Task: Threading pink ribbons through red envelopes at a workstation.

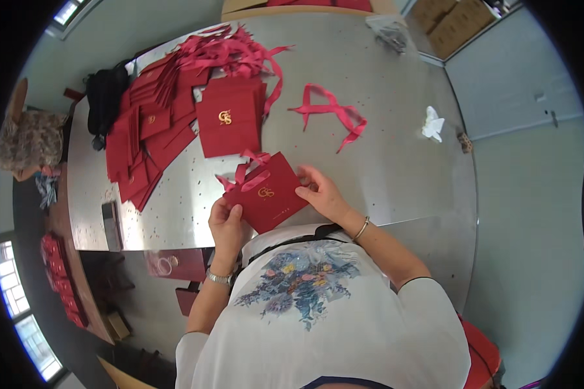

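Between my two hands is a flat red paper gift bag (276, 201) with gold lettering and a pink ribbon bow (246, 176) along its upper left edge. My left hand (227, 223) pinches its lower left corner. On the right side, my right hand (321, 193) grips the edge with the thumb on top. The bag is tilted, held just over the table's near edge. Beyond it lies a neat stack of red bags (229, 123) with the same gold mark. Loose pink ribbons (331, 110) lie on the table to the right of that stack.
A steel-topped table (396, 175) carries a spread of red bags (152, 129) and a heap of pink ribbons (230, 55). A phone-like dark object (111, 225) lies at the left edge. A black bag (107, 91), crumpled white paper (433, 124) and a plastic bag (387, 34) sit farther out.
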The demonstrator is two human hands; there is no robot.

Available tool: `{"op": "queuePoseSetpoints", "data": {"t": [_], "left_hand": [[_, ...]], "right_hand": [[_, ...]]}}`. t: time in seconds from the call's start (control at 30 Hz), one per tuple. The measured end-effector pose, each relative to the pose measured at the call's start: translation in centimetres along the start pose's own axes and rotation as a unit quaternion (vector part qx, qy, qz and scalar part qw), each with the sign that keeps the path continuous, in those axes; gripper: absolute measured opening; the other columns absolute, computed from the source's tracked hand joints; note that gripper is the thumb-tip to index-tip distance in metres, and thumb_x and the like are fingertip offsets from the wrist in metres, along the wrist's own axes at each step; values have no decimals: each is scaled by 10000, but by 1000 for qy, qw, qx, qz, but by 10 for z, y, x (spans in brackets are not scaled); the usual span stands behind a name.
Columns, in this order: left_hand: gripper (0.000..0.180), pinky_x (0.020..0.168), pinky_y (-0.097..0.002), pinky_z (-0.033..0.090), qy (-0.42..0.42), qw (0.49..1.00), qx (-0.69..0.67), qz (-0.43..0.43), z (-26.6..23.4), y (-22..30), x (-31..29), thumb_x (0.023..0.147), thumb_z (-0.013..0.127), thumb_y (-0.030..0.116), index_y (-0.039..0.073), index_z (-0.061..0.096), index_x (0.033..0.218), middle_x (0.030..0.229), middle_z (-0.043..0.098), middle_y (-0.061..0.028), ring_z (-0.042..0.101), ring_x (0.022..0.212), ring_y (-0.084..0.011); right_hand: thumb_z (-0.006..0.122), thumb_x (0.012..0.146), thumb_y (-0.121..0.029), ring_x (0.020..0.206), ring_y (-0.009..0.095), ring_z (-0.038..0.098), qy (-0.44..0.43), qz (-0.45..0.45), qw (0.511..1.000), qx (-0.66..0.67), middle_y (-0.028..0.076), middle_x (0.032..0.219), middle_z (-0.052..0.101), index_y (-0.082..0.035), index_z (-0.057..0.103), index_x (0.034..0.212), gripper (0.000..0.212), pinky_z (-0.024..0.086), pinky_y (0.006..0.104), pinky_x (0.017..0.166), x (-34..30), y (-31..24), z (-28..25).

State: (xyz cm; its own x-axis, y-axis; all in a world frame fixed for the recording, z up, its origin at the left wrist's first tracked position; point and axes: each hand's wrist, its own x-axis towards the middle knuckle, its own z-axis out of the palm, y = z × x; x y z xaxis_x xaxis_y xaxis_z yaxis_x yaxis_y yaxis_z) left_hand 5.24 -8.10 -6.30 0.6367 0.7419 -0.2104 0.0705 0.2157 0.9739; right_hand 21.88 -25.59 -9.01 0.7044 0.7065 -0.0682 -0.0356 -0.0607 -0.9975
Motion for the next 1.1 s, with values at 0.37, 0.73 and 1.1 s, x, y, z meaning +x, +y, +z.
{"op": "queuePoseSetpoints", "data": {"t": [0.37, 0.73, 1.1], "left_hand": [[253, 718, -254, 488, 3, 938, 286, 194, 14, 41, 73, 882, 618, 111, 23, 602, 1118, 1050, 625, -96, 598, 904, -169], [430, 965, -425, 431, -57, 647, 663, 372, 48, 70, 213, 830, 622, 154, 62, 543, 1242, 1323, 513, -136, 503, 1201, -307], [295, 782, -427, 447, -57, 713, 589, 376, 37, 75, 184, 650, 755, 112, 56, 640, 916, 897, 583, -112, 551, 906, -320]], "right_hand": [[610, 916, -120, 821, 71, 577, 242, -63, 962, 113, 10, 905, 640, -32, 621, 988, 114, 474, 224, 737, 54, -47, -145], [587, 844, -132, 952, 338, 604, 328, -61, 876, -350, 185, 1026, 640, 44, 570, 1098, 309, 471, 415, 850, 128, -21, -154], [598, 833, -129, 976, 320, 565, 29, -120, 785, -607, 124, 970, 640, -23, 609, 960, 166, 447, 448, 791, 178, -20, -31]]}}
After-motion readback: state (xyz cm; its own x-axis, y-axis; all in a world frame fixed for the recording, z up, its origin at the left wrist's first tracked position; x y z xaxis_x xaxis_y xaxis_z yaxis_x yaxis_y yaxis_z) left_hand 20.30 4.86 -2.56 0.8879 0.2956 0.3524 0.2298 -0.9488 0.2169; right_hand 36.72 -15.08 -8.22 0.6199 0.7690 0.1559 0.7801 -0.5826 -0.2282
